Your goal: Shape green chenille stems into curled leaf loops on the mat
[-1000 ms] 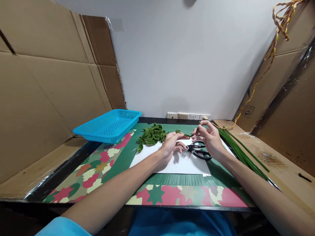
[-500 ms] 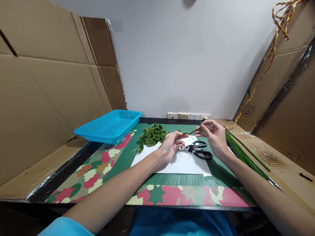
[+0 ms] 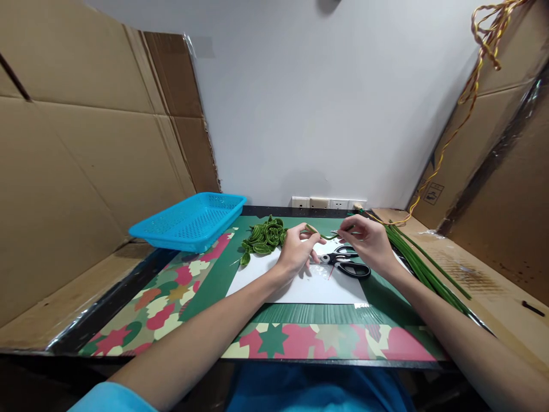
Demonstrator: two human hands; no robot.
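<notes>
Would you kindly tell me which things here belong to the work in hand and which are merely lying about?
In hand: green strip, pinched between left hand and right hand; likely also folded green pieces, long green stems, scissors, white sheet.
Lying about: blue basket, wall sockets, twisted cord, cardboard panels.

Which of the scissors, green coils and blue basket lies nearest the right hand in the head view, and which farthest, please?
1. Scissors, just below the right hand, which pinches a green strip.
2. Coils, to the left, beyond the left hand.
3. Basket, far left, past the coils.
</notes>
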